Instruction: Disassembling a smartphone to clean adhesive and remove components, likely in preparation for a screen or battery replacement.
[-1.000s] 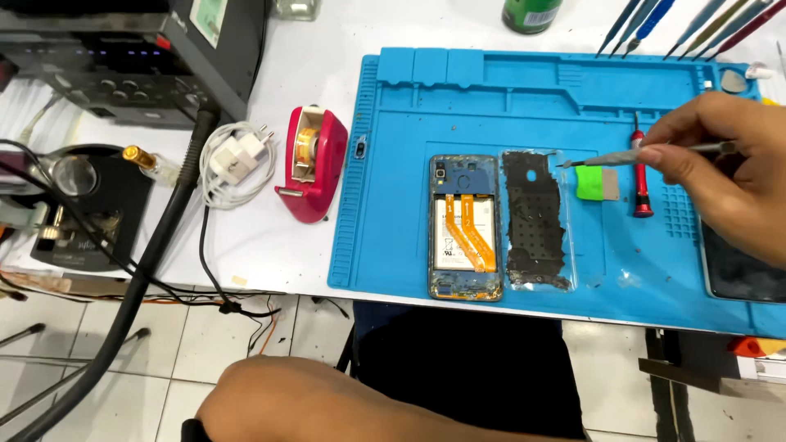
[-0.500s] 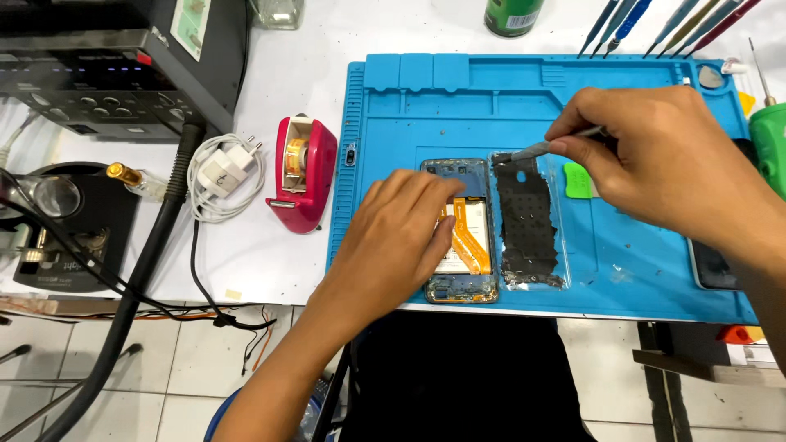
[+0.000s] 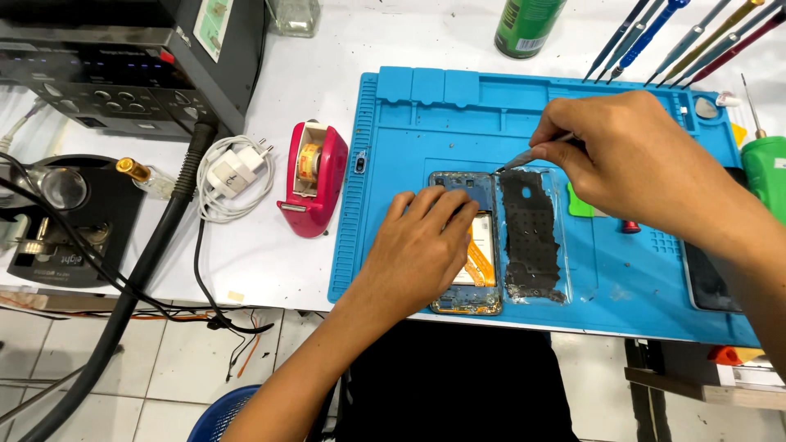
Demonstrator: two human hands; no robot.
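White bench top filled the head view, with a blue work mat [image 3: 426,106] laid over its right half and grey floor tiles showing below the edge. Under the left hand [image 3: 422,245] lay the opened phone [image 3: 467,245]: back off, blue frame around it, an orange ribbon cable and a pale battery patch showing beside the fingers. That hand was spread flat, palm down, pressing on the phone's upper half, fingers loosely extended and gripping nothing. Just right of it, touching the phone's edge, sat the removed back cover [image 3: 534,237], clear-rimmed with dark, patchy adhesive across its inside. The right hand [image 3: 630,168] hovered above and to the right, fingers pinched tight around slim metal tweezers [image 3: 532,151], whose tip came down at the top edge of the phone, between frame and cover. A green card [image 3: 578,203] peeked out beneath that hand. Well to the left of the left hand stood a red tape dispenser [image 3: 315,176], then a white charger with coiled cable [image 3: 233,173]. Beyond the right hand, a row of screwdrivers [image 3: 679,37] leaned in, and a green can [image 3: 528,24] stood at the mat's far edge.
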